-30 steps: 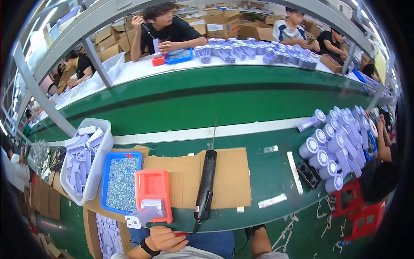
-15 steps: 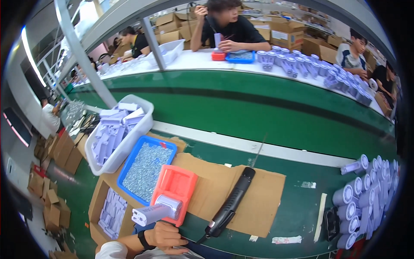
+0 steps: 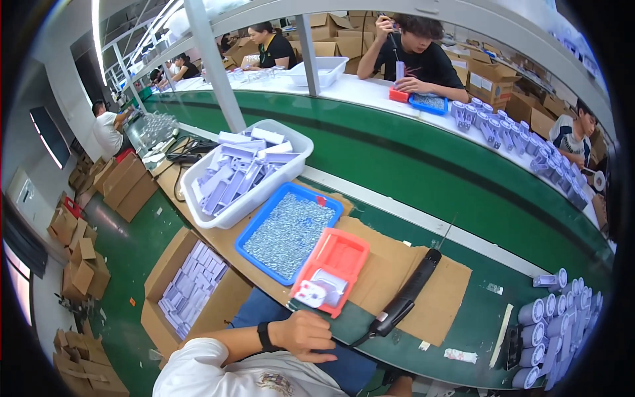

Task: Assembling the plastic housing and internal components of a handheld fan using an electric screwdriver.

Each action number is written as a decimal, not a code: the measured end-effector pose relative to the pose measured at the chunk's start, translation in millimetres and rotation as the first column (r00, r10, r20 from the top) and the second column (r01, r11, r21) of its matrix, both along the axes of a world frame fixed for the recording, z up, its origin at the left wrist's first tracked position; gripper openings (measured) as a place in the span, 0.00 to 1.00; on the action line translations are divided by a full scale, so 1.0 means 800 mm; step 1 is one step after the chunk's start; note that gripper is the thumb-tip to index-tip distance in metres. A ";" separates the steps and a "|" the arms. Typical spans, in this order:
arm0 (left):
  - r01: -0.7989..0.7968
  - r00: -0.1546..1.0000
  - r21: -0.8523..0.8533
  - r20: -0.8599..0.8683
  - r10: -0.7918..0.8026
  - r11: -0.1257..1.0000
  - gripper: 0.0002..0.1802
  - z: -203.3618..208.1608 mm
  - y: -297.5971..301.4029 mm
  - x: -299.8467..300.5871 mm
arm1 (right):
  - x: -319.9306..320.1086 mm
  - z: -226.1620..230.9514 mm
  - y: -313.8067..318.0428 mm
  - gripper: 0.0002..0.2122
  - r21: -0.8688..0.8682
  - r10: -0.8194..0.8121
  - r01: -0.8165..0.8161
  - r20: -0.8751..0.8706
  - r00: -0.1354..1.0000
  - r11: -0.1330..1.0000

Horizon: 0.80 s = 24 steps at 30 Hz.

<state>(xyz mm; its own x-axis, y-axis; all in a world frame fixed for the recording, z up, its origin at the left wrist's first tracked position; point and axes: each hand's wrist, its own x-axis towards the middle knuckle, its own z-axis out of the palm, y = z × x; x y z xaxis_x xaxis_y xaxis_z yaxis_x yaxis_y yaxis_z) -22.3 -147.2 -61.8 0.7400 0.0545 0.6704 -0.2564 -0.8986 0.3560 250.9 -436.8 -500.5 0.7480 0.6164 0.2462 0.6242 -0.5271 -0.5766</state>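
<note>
My left hand [image 3: 304, 336], a dark band at its wrist, is over my lap at the table's near edge. Its fingers are curled, and whatever they might hold is hidden. My right hand is not in view. Just beyond the left hand, a lilac plastic housing with a round end [image 3: 325, 288] sits in a red holder [image 3: 352, 250], tilted toward me. An electric screwdriver [image 3: 405, 298], black with a long thin bit, lies on flat cardboard [image 3: 447, 291] to the right. A blue tray [image 3: 243, 246] of small shiny metal pieces, seemingly screws, adjoins the holder.
A white bin [image 3: 303, 147] of lilac parts stands behind the tray. At lower left, a carton [image 3: 156, 284] holds stacked lilac pieces. Finished-looking lilac housings [image 3: 559, 324] crowd the right end. Across the green belt [image 3: 423, 172], a person [image 3: 423, 63] works with a screwdriver.
The view has swung left, so the bench appears farther right. My left hand has drawn back from the holder toward my lap. The housing stays in the holder, and the screwdriver still lies on the cardboard.
</note>
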 end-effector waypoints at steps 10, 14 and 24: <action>0.057 0.984 0.131 0.159 -0.078 0.990 0.10 0.050 -0.010 -0.048 | -0.042 0.112 -0.086 0.16 -0.004 -0.249 0.313 -0.615 0.748 0.950; -0.054 0.959 0.246 0.284 -0.018 0.968 0.09 0.162 0.022 -0.127 | -0.098 0.356 -0.004 0.13 0.288 -0.238 0.321 -0.289 0.927 0.902; -0.438 0.629 0.004 0.715 0.303 0.899 0.42 0.319 0.133 -0.217 | -0.077 0.519 0.062 0.08 0.648 -0.235 0.059 0.189 0.953 0.760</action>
